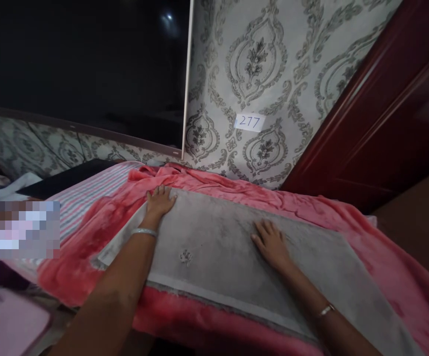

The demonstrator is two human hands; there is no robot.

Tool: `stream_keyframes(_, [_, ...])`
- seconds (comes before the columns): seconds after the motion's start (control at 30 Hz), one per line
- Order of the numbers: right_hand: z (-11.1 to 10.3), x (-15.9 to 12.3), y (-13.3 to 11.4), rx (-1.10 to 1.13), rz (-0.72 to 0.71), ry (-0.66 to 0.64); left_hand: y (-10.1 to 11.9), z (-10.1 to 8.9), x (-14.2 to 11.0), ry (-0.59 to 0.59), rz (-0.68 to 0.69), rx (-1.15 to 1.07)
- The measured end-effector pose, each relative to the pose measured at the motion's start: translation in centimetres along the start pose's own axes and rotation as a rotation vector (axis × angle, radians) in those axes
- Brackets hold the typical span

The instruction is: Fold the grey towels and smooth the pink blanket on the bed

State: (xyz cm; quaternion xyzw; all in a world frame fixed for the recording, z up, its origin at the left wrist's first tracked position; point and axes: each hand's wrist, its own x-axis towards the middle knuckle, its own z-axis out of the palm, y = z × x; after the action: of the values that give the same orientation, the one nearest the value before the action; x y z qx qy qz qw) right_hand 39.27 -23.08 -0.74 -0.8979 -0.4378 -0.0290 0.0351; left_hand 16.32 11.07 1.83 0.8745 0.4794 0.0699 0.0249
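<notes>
A grey towel (214,237) with a small dark motif near its left part lies spread out, folded lengthwise, over a pink-red plush blanket (185,316). My left hand (159,201) rests flat on the towel's far left corner, fingers spread. Palm down, my right hand (272,242) lies on the middle of the towel with its fingers stretched out. Neither hand grips anything. My forearms cover parts of the towel's left side and near edge.
Behind the blanket stands a patterned wall with a paper label (249,121) reading 277. A large dark screen (88,64) hangs at the upper left. Dark red wooden furniture (363,109) borders the right. A striped cloth (88,198) and a pink object (10,321) are at left.
</notes>
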Motion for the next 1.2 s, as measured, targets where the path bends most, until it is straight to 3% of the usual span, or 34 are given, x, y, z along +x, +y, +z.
stream_keyframes(0.13, [-2.2, 4.6, -6.7, 0.114, -0.159, -0.036, 0.0, -0.3, 0.0, -0.016, -0.002, 0.004])
stream_keyframes(0.23, [-2.5, 7.4, -11.3, 0.156, -0.225, -0.069, -0.1, -0.4, 0.2, -0.015, 0.007, 0.005])
stream_keyframes(0.33, [-1.8, 8.8, -13.1, 0.176, -0.275, -0.089, -0.3, -0.2, 0.7, -0.011, 0.016, 0.008])
stream_keyframes(0.4, [-1.2, 9.0, -12.5, 0.177, -0.282, -0.084, -0.4, -0.2, 1.0, -0.012, 0.023, 0.010])
stream_keyframes(0.53, [-0.7, 8.8, -7.3, 0.149, -0.175, -0.061, -0.4, -0.3, 1.4, -0.023, 0.029, 0.009])
stream_keyframes(0.8, [-0.3, 5.6, 11.7, -0.054, 0.337, -0.103, 0.1, -0.9, 0.9, -0.040, 0.025, 0.008])
stream_keyframes(0.93, [-0.2, 2.6, 19.1, -0.071, 0.516, -0.069, 0.4, -1.2, 0.9, -0.050, 0.007, 0.030])
stream_keyframes(1.07, [0.4, -0.1, 23.0, -0.025, 0.661, 0.003, 0.5, -1.3, 1.2, -0.067, -0.001, 0.047])
stream_keyframes(1.2, [0.5, -1.6, 24.0, 0.023, 0.703, 0.077, 0.6, -1.4, 1.4, -0.073, -0.028, 0.051])
